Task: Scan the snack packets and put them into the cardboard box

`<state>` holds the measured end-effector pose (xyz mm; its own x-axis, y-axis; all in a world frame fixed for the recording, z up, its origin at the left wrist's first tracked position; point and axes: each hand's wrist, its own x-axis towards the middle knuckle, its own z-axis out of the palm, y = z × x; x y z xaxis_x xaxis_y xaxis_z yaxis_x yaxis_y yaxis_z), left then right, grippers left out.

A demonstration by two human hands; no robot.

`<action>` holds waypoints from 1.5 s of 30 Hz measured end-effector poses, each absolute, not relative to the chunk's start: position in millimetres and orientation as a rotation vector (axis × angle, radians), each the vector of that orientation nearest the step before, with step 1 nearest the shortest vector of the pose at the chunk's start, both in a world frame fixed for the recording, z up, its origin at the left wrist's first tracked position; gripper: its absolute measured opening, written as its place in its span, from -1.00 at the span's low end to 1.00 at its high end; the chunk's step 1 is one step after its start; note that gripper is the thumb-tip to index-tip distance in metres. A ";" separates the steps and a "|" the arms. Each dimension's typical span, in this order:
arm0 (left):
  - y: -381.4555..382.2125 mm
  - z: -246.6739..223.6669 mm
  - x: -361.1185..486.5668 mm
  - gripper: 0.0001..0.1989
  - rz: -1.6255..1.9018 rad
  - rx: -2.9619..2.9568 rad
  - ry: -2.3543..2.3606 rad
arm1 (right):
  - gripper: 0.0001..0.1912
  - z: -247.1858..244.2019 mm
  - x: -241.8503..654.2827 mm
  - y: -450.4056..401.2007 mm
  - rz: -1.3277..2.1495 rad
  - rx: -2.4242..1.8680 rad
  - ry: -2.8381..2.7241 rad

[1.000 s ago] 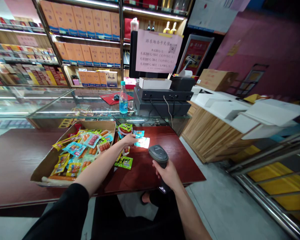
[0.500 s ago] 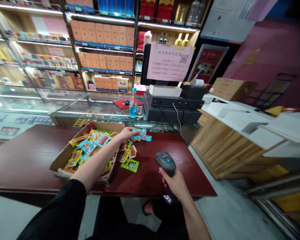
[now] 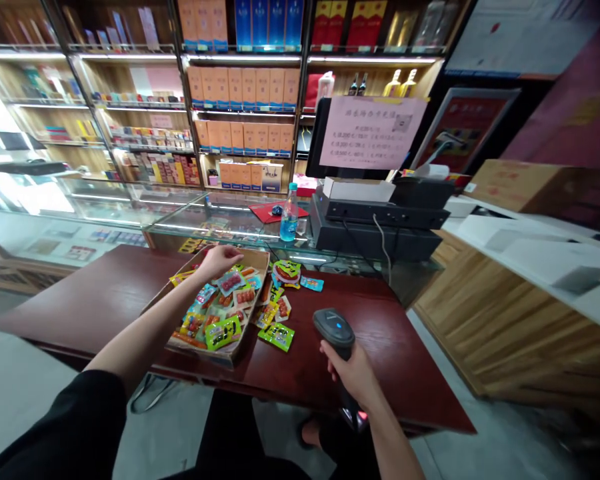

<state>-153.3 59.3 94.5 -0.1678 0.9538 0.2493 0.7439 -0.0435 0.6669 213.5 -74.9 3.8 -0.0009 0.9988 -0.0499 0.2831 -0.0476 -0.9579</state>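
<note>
My left hand point(image 3: 221, 261) is over the back part of an open cardboard box point(image 3: 234, 353), its fingers bent together; whether anything is between them is hidden. Several small snack packets point(image 3: 223, 332) in green, blue, yellow and clear wrappers fill the box. More packets lie on the table right of it, among them a green one point(image 3: 277, 336) near the front and a blue one point(image 3: 312, 284) farther back. My right hand point(image 3: 350, 367) is wrapped round the handle of a black barcode scanner point(image 3: 334, 327), held above the right part of the table.
The dark red table point(image 3: 300, 370) meets a glass counter point(image 3: 220, 223) bearing a blue-capped bottle point(image 3: 289, 217), a red mat and black register equipment point(image 3: 380, 230) under a monitor with a paper sign point(image 3: 373, 133). A wooden cabinet point(image 3: 510, 333) stands at the right.
My left hand has moved left from the packets beside the box to over the box. The blue packet it touched lies on the table. The view has shifted left; my right hand still holds the scanner.
</note>
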 end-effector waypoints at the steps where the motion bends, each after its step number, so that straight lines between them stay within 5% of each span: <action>1: 63.8 90.8 -135.1 -0.77 1.009 1.865 1.883 | -0.57 3.3 216.3 -75.8 1.096 -1.463 -1.387; 8: 112.0 44.8 11.5 -0.80 0.694 2.323 1.418 | -0.61 -0.6 248.6 -86.7 1.004 -1.546 -1.271; 14: 148.4 1.0 66.5 -0.39 0.321 2.482 1.493 | -0.62 -1.7 273.9 -99.9 0.965 -1.626 -1.158; 20: 139.5 -17.8 74.4 -0.69 -0.008 2.909 1.486 | -0.63 -3.4 280.9 -105.7 0.967 -1.676 -1.099; 27: 111.4 1.8 65.0 -0.68 0.044 2.523 1.434 | -0.63 -5.2 263.1 -103.4 1.010 -1.625 -1.189; 35: 74.8 17.7 22.0 -0.53 0.368 1.296 0.938 | -0.62 1.5 244.7 -102.1 1.003 -1.592 -1.305; 45: 74.2 5.7 18.3 -0.61 0.580 1.479 1.001 | -0.63 -4.4 228.4 -103.5 0.991 -1.531 -1.348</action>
<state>18.3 74.2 5.7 0.5054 0.8413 -0.1917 0.2523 0.0683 0.9652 228.4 -103.5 -4.4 0.1062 0.9939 -0.0291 0.3238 -0.0622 -0.9441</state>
